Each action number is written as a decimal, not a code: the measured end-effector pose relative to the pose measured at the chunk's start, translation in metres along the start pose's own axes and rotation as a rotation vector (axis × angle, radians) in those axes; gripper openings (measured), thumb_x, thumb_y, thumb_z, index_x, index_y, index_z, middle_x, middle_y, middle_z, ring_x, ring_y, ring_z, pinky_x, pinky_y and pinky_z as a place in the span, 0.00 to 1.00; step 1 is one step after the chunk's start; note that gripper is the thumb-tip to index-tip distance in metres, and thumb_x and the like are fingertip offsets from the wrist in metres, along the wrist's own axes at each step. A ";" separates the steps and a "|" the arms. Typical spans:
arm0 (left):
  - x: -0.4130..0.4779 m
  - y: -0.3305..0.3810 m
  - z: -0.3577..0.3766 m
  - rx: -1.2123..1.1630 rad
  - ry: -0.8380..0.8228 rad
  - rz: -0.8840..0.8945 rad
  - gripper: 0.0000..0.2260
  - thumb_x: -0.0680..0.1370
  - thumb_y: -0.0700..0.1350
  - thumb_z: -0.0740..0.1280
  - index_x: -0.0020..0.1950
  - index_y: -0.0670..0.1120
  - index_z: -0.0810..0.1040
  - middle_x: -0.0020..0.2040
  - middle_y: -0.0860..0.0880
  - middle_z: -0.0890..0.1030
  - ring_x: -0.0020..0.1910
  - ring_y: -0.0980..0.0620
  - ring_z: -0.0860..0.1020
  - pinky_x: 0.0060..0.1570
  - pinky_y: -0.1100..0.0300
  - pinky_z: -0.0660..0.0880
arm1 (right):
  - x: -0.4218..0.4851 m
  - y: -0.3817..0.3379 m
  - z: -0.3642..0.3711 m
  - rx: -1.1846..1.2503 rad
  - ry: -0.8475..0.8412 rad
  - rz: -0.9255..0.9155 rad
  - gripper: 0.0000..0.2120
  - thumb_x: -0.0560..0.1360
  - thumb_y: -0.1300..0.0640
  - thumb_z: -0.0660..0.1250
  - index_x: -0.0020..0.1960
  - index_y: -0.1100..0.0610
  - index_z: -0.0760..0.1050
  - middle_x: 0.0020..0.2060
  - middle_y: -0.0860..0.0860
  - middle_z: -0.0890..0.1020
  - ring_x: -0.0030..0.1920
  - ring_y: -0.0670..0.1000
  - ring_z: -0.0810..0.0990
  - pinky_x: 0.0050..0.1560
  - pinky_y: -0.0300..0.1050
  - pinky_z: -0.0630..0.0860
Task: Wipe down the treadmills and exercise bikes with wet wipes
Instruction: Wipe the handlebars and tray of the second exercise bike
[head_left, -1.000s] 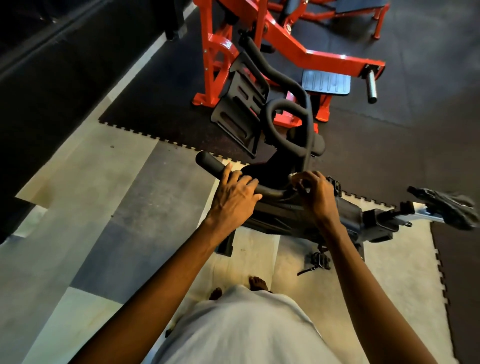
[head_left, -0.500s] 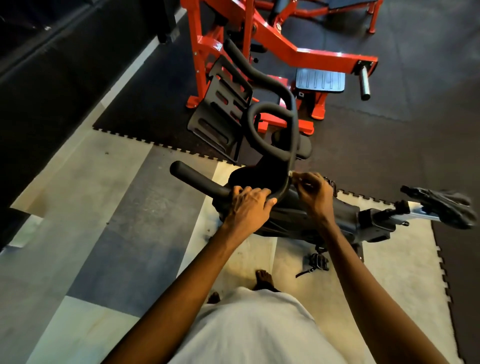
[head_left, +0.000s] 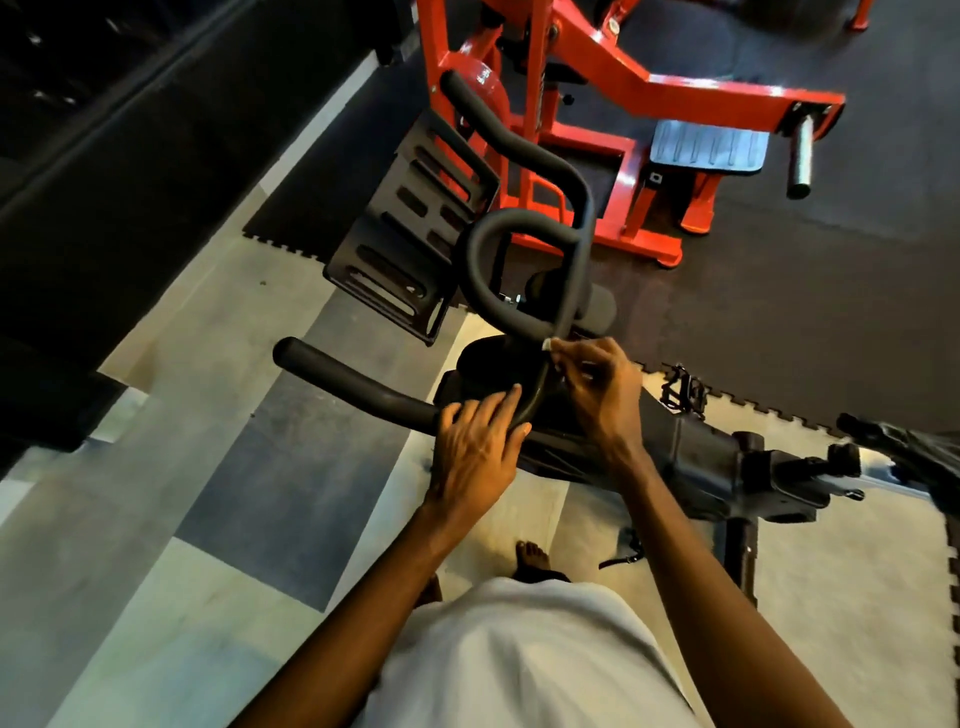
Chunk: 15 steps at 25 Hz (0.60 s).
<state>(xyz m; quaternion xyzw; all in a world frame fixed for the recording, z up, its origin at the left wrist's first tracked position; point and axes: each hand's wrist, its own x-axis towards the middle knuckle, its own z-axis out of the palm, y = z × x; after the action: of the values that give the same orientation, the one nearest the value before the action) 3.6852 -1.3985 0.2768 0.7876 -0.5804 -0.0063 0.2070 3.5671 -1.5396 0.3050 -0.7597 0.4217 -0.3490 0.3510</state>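
Bike handlebar (head_left: 519, 227) centre; rack (head_left: 400, 239) on its L; weight machine (head_left: 727, 101) behind; saddle (head_left: 914, 447) far R.

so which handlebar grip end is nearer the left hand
The near grip end, jutting over the grey tiles beside the left hand; the far grip end sits up by the orange machine.
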 end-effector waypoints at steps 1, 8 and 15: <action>-0.004 0.002 0.005 -0.022 0.048 -0.005 0.21 0.83 0.54 0.59 0.73 0.46 0.75 0.61 0.49 0.81 0.58 0.51 0.77 0.63 0.52 0.65 | -0.002 0.005 -0.004 -0.006 -0.055 -0.040 0.09 0.76 0.59 0.73 0.56 0.55 0.85 0.47 0.48 0.80 0.46 0.43 0.81 0.47 0.32 0.76; -0.007 0.022 0.012 -0.049 0.211 -0.088 0.19 0.82 0.49 0.65 0.72 0.48 0.76 0.63 0.52 0.81 0.61 0.53 0.76 0.71 0.63 0.51 | 0.037 0.016 -0.015 -0.016 -0.105 -0.055 0.08 0.77 0.58 0.72 0.56 0.53 0.85 0.43 0.42 0.75 0.42 0.38 0.75 0.43 0.26 0.69; 0.028 0.045 0.003 -0.155 -0.044 -0.328 0.21 0.84 0.51 0.61 0.77 0.46 0.69 0.64 0.46 0.81 0.60 0.48 0.80 0.66 0.49 0.64 | 0.036 0.016 -0.022 -0.042 -0.223 -0.173 0.08 0.78 0.58 0.71 0.56 0.54 0.85 0.48 0.47 0.79 0.44 0.40 0.77 0.47 0.26 0.71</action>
<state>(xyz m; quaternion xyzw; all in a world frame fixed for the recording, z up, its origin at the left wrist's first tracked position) 3.6521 -1.4356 0.2958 0.8530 -0.4464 -0.1020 0.2503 3.5573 -1.5834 0.3116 -0.8344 0.3202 -0.2823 0.3485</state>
